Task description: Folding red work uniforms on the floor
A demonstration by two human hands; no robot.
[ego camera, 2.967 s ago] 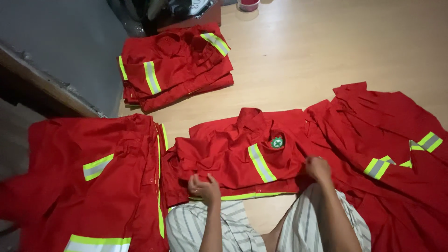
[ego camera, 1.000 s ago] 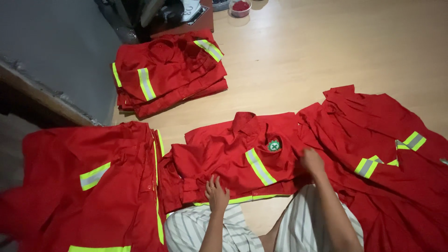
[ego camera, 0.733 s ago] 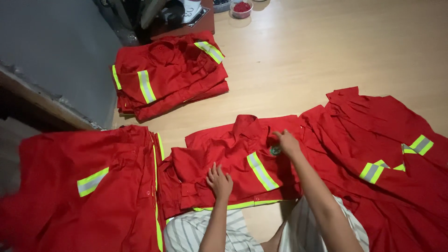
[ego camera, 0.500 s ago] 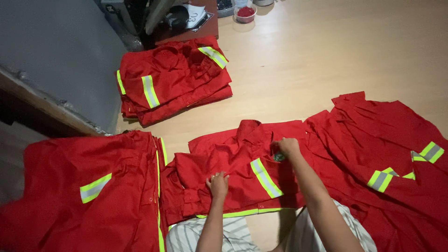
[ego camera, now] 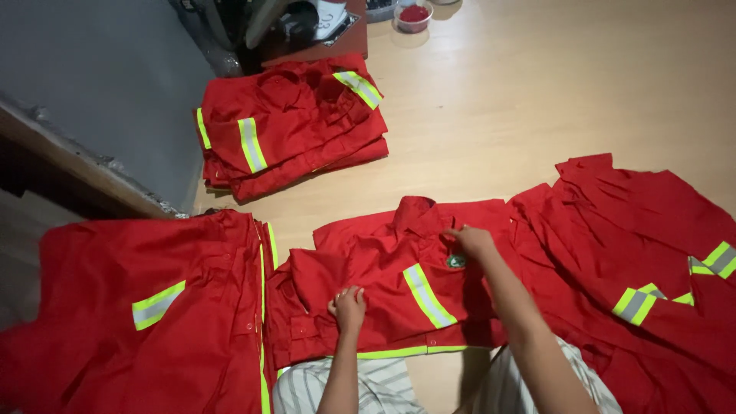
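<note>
A red work shirt point(ego camera: 383, 268) with yellow-and-grey reflective stripes lies folded on the wooden floor in front of me. My left hand point(ego camera: 349, 307) presses on its lower left part, fingers curled against the cloth. My right hand point(ego camera: 471, 241) rests near the collar, just above a small round green badge point(ego camera: 455, 261), fingertips touching the fabric. Neither hand lifts the cloth.
A stack of folded red shirts point(ego camera: 287, 130) sits further back. Red garments lie spread at the left point(ego camera: 138, 307) and right point(ego camera: 644, 261). A grey wall point(ego camera: 100, 92) and a small bowl of red stuff point(ego camera: 414, 15) stand at the back. My striped trousers point(ego camera: 383, 387) show at the bottom.
My right hand has moved up from the shirt's right side to the collar area by the badge. My left hand shifted slightly up and right on the shirt. The view has tilted a little.
</note>
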